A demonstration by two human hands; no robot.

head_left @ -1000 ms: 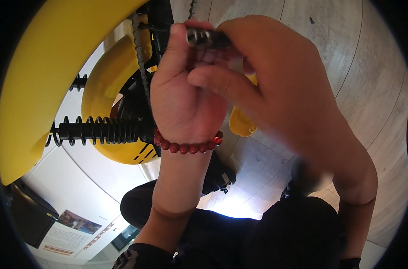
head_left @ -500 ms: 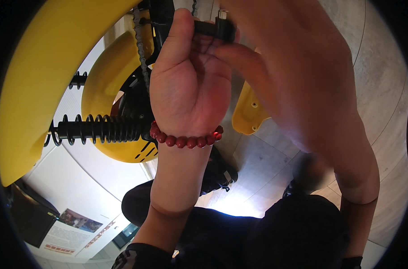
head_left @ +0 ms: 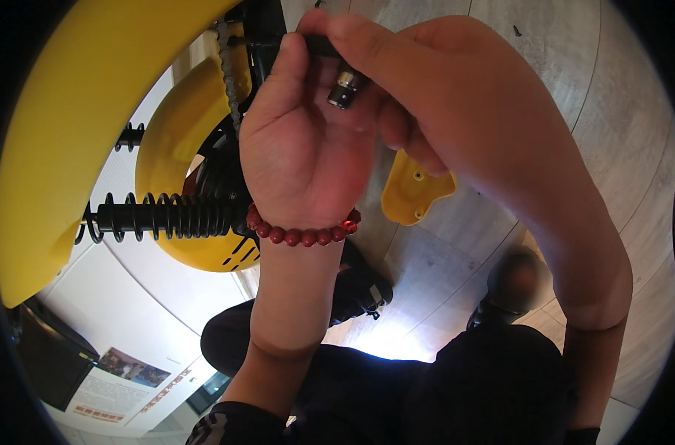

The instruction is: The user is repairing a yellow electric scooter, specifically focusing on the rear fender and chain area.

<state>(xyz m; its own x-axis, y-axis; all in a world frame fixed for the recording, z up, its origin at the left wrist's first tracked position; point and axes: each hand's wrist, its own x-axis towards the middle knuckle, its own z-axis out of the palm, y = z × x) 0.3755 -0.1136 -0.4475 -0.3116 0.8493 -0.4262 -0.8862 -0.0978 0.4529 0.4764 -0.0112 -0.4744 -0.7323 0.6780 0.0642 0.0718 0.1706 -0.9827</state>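
My left hand (head_left: 307, 133) is turned palm up, a red bead bracelet (head_left: 302, 237) at its wrist. Its thumb and fingers close on a small black bar-shaped piece (head_left: 321, 46), whose kind I cannot make out. My right hand (head_left: 441, 89) reaches over from the right, thumb and fingers pinching the same piece. A short cylinder with a silver band and a dark end (head_left: 343, 90) sticks out below the right thumb, over the left palm. The right fingers partly hide where it joins the bar.
To the left stands a yellow machine body (head_left: 63, 96) with a black coil spring (head_left: 166, 216), a chain (head_left: 228, 74) and a round yellow cover (head_left: 174, 141). A yellow plastic part (head_left: 411, 196) lies on the wood-look floor (head_left: 634, 96). A small dark screw-like piece (head_left: 517, 31) lies farther off.
My right hand has turned and moved left onto the black piece. The metal-banded end has swung from pointing up to pointing down over my left palm. My left hand has shifted slightly left.
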